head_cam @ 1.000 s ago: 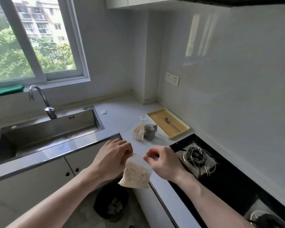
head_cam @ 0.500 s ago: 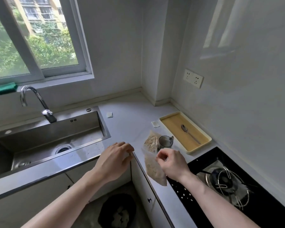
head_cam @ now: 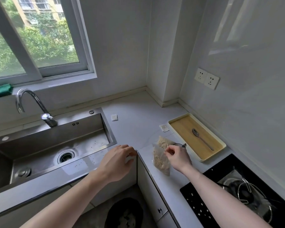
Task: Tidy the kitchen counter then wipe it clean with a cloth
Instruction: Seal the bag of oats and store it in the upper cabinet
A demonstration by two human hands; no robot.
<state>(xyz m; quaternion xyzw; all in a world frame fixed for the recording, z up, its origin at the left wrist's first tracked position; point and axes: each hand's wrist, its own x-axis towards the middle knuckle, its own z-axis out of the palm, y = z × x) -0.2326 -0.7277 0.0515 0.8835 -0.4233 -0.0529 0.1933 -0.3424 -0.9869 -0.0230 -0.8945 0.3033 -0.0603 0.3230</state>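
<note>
1. counter (head_cam: 135,122) pale grey, smooth, faintly veined stone-look; l-shaped round the corner, with clutter lying beyond and to either side of the grip.
2. right hand (head_cam: 177,156) pinching the top edge of a clear plastic bag of oats (head_cam: 160,162) between thumb and forefinger; other fingers loosely curled.
3. bag hanging slack below the pinch, lower end resting on the counter near the front edge; long axis running from the grip back toward the body.
4. second oat bag (head_cam: 163,142) lying flat just beyond the grip, touching or just beside the held one; cannot tell which.
5. small glass cup (head_cam: 179,144) mostly hidden behind the knuckles, only rim and handle showing.
6. yellow tray (head_cam: 174,125) to the outer side of the grip, long rectangle with a raised rim, matte bottom, steel spoon (head_cam: 201,138) lying lengthways in it.
7. left hand (head_cam: 117,160) holding nothing, fingers loosely curled, hovering by the counter's inner corner edge, well to the inner side of the grip.
8. judgement: tidying in hand, wiping not yet begun; right hand nearer to bags, cup and tray, so likely the one to carry on.
9. two small white sachets (head_cam: 114,117) farther beyond the grip, flat and papery; one beside the tray's far corner.
10. green cloth (head_cam: 0,91) folded on the window sill, far off past the sink (head_cam: 56,142), left hand the nearer.
</note>
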